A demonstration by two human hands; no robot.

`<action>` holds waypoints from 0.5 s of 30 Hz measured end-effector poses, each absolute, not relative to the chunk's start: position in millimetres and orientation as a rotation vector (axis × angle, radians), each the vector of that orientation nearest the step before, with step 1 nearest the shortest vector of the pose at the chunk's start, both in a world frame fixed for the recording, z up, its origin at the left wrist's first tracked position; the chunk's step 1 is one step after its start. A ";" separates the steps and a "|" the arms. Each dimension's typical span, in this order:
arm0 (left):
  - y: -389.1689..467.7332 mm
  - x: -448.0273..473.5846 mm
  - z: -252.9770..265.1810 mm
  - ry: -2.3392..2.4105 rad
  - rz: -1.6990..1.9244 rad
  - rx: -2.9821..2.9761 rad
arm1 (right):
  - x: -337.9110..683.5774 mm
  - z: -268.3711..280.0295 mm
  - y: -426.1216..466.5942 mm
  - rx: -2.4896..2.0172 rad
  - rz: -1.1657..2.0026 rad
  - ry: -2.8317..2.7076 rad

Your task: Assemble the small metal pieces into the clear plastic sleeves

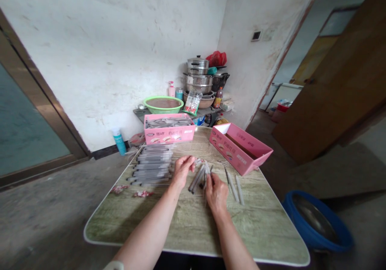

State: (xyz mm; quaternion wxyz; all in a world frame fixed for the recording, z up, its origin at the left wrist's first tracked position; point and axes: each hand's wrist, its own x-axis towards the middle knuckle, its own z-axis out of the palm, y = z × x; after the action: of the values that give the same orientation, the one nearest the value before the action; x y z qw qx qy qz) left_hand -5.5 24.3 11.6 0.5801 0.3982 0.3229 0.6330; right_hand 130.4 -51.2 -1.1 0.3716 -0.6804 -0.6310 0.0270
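My left hand (183,170) is closed in a pinch above the middle of the table; what its fingertips hold, if anything, I cannot make out. To the right of it, my right hand (217,190) has its fingers closed on a pen, over a small loose group of pens (196,179) with pale barrels and dark ends. A wide layer of similar pens (155,163) lies side by side left of my hands. Right of my right hand rest a thin dark rod (226,175) and pale translucent tubes (239,189).
A pink box (169,135) full of pens stands at the table's back edge. Another pink box (230,149) sits at the back right. Behind are a green basin (163,110) and stacked steamer pots (198,83). A blue tub (328,238) stands on the floor, right.
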 end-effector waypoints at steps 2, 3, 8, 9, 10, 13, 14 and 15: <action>23.3 -4.1 9.2 0.805 1.418 1.033 | 138.5 5.2 -50.7 -1.978 -0.042 -1.532; 22.7 -3.5 7.7 0.845 1.377 1.096 | 142.7 8.3 -50.7 -2.104 -0.073 -1.502; 16.9 1.4 -0.8 1.024 1.215 1.558 | 160.1 14.9 -50.8 -2.452 -0.091 -1.390; 15.3 2.7 -2.4 1.038 1.189 1.651 | 162.5 14.1 -50.9 -2.458 -0.096 -1.385; 13.9 3.8 -3.8 1.047 1.159 1.727 | 164.6 13.0 -51.1 -2.455 -0.102 -1.385; 11.9 4.8 -5.2 1.038 1.086 1.837 | 169.7 9.6 -52.0 -2.431 -0.125 -1.390; 12.2 4.2 -4.9 1.039 1.096 1.843 | 170.9 9.1 -52.3 -2.426 -0.135 -1.388; 12.9 3.2 -4.3 1.053 1.126 1.842 | 171.7 9.0 -52.3 -2.424 -0.149 -1.380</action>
State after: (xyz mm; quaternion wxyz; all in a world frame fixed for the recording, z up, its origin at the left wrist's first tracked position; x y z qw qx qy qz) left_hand 3.2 12.9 -4.3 0.3614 0.7150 0.4088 0.4372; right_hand 171.7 -52.3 9.0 0.1731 -0.8546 -0.4867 -0.0524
